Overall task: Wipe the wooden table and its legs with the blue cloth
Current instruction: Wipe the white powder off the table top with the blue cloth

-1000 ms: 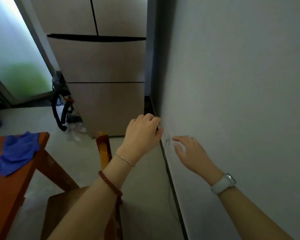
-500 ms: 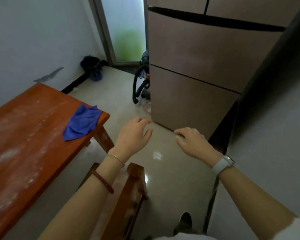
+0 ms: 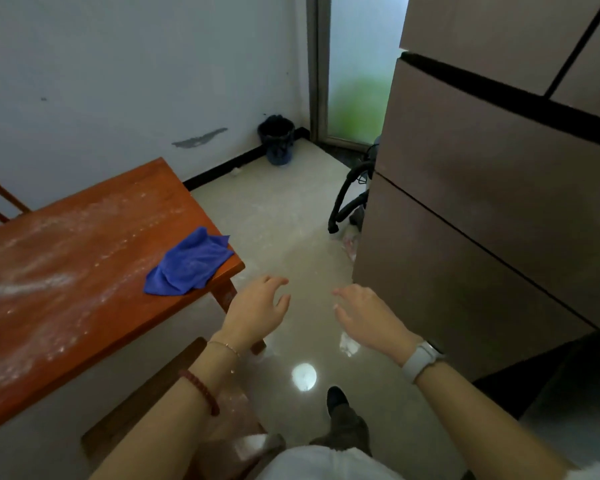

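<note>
1. One blue cloth (image 3: 189, 264) lies crumpled on the near right corner of the table (image 3: 66, 271), one edge reaching the table's rim; its fabric looks soft and nubby, bright blue against the reddish-orange wood.
2. One wooden table shows, its top streaked and speckled with white powder or dust; a single leg (image 3: 227, 296) is visible below the corner under the cloth.
3. Two hands hover over the pale floor (image 3: 291, 220), neither touching anything. The left hand (image 3: 257, 311) is just beside the table's corner, near the cloth but apart from it, fingers loosely spread and slightly bent, holding nothing. The right hand (image 3: 368, 317) is well to its right, fingers likewise relaxed and empty.
4. Two bracelets sit on the left forearm, one thin chain (image 3: 224, 346) and one of dark red beads (image 3: 200, 389); one white watch (image 3: 421, 362) is on the right wrist.
5. One dark bin (image 3: 277, 142) stands in the far corner, one brown chair (image 3: 146, 403) is below the left arm, and one tall beige fridge (image 3: 482, 202) fills the right side.
</note>
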Motion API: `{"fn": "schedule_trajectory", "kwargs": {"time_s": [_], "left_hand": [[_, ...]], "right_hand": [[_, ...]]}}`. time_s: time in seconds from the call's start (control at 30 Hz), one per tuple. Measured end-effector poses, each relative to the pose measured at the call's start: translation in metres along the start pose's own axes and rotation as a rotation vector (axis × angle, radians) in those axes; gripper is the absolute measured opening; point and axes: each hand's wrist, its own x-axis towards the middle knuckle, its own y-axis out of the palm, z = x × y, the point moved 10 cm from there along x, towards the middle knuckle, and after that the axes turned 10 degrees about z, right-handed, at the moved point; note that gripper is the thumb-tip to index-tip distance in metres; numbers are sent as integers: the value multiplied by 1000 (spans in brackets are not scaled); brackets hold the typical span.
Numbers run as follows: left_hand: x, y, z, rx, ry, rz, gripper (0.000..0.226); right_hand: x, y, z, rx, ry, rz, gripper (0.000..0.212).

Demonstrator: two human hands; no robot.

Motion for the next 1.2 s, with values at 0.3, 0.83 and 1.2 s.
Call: {"fn": "schedule_trajectory", "kwargs": {"time_s": [0.3, 0.83, 1.2], "left_hand": [[87, -20, 85, -267, -313, -248, 37], [73, -46, 301, -323, -1027, -330, 54], [82, -113, 309, -665, -824, -630, 14]], "right_hand": [[139, -30, 3, -122, -135, 130, 42], [350, 56, 176, -169, -668, 463, 54], [400, 87, 269, -271, -963, 885, 19]]}}
